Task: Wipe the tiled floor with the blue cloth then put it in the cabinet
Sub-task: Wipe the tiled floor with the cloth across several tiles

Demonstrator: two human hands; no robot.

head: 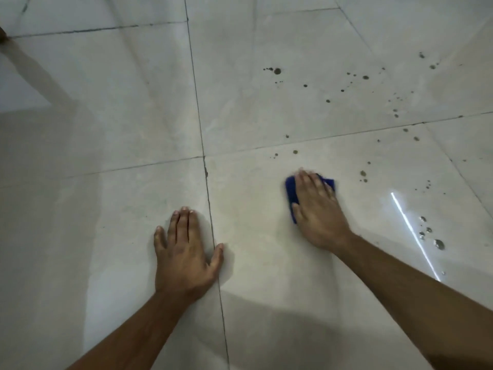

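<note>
Cloth under right palm, left hand braced on tile

Tiles (120, 102): large, square, pale grey-beige, glossy, faint marbled veining. Thin dark grout lines (198, 116) cross just beyond the left hand; one chipped spot on the vertical line near the crossing. Sheen strong enough to reflect a bright white streak of light (412, 231) at right. Soft shadows and a darker band across the left side of the floor.

Droplets (277, 71): dark round spots of mixed size, scattered over the upper right tile and down the right side. A few nearer ones (438, 244) look clear and beaded, close to the light streak.

Blue cloth (290, 190): deep royal blue, soft, bunched into a small wad, flat on the floor on the lower right tile. Mostly covered; blue shows at the left edge and beyond the fingertips.

Right hand (317, 209): palm down on the cloth, fingers extended and lying over it, pressing it to the tile. Fingertips slightly motion-blurred.

Left hand (184, 252): flat on bare tile, fingers straight and together, thumb splayed across the vertical grout line. Holds nothing. Well apart from the cloth.

Both forearms bare, entering from the bottom edge. A small brown object (2, 34) at the far left edge, too cropped to identify.
</note>
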